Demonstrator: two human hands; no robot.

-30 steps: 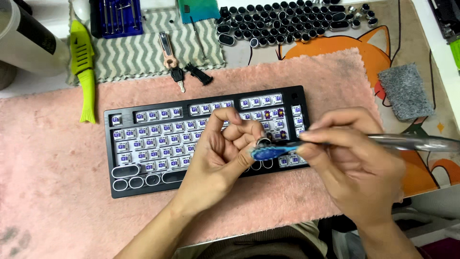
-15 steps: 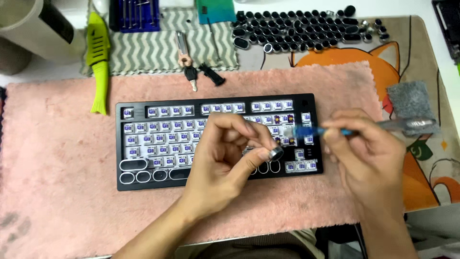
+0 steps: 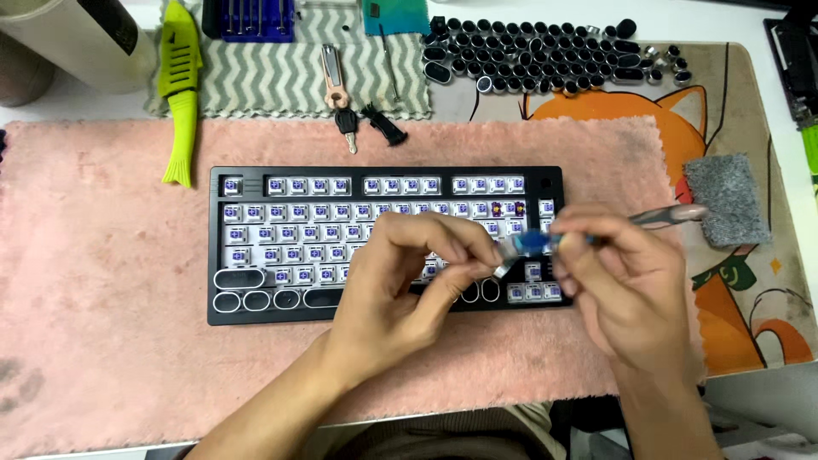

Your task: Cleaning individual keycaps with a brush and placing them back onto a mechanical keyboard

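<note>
Keycap pinched in left hand fingers above black keyboard (most switches bare), right hand fingers gripping blue-tipped brush touching it, pink towel beneath, loose keycaps on table behind.

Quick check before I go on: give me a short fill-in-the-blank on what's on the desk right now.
1. The keyboard lies on a ____ towel.
2. The left hand pinches a small ____ over the keyboard.
3. The right hand holds a brush with a ____ tip.
4. The loose keycaps lie ____ the keyboard, on the far side.

Missing: pink; keycap; blue; beyond
</note>
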